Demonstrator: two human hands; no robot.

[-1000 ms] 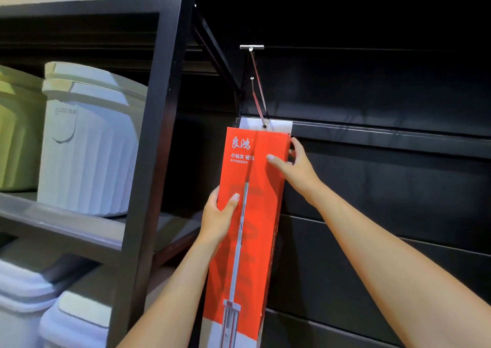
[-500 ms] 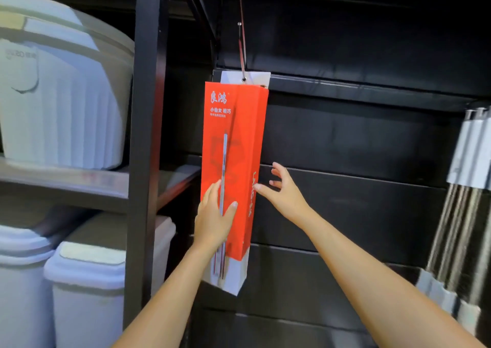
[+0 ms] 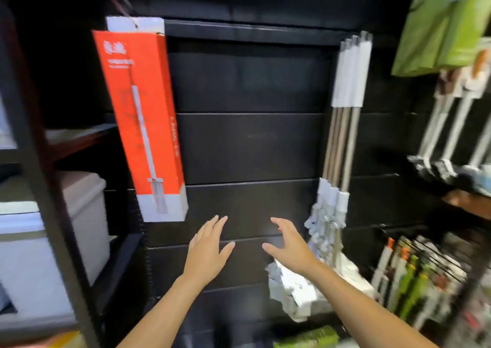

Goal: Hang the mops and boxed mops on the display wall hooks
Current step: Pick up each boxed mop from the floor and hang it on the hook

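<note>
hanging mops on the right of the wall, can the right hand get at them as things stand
Probably yes. The right hand is open and empty, just left of the hanging mops near their lower ends, and nothing stands between them. The orange box hangs well off to the other side.

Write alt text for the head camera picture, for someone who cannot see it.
Two empty hands, the left hand and the right hand, reach with spread fingers toward a black display wall. A red mop box hangs tilted at the upper left, touched by neither hand, and a bundle of mops is against the wall on the right.
</note>
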